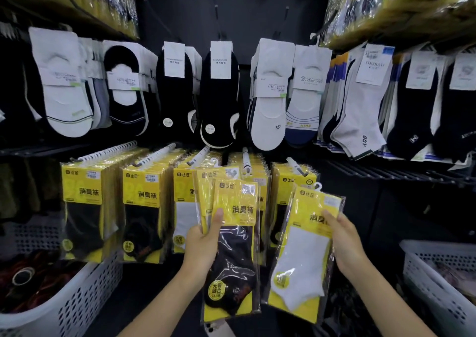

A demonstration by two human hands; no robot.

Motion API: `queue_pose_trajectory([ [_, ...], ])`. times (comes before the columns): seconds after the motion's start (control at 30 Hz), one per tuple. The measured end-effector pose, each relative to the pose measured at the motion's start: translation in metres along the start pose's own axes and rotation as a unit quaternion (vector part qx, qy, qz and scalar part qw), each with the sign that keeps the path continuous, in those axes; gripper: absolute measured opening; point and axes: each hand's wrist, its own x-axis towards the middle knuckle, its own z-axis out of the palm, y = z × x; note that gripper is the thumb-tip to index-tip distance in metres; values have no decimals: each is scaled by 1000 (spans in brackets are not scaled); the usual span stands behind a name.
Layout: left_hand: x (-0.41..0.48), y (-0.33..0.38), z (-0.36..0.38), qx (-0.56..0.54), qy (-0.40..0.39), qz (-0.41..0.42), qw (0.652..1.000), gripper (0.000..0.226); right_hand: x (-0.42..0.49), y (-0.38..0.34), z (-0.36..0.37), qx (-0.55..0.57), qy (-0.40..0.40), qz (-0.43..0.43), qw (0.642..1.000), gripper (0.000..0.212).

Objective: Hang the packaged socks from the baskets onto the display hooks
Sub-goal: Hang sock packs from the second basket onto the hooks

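The left hand (203, 246) grips a small stack of yellow sock packs, a black-sock pack (231, 249) in front: thumb flat on its face, fingers curled behind. The right hand (345, 241) pinches a white-sock pack (304, 251) the same way. Both are held just below the display hooks (246, 160), which carry matching yellow packs. A white perforated basket (77, 300) stands at each side.
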Motion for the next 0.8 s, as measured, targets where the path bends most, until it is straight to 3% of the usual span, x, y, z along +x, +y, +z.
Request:
queue_pose_trajectory([
  [0.23,4,-1,-2,-11,-18,20,1000,36,41,-15,6,-83,-27,-62,994,12],
  [0.43,3,-1,0,-19,-21,15,999,49,56,-7,8,-102,-50,-64,991,8],
  [0.57,-2,1,5,-1,6,5,1000,43,61,9,2,-112,16,-18,993,21],
  [0.7,-8,0,8,3,-20,25,999,42,48,28,-8,-111,94,18,989,32],
  [0.8,-11,-3,15,-17,-39,45,998,45,25,29,-3,-100,71,10,992,30],
])
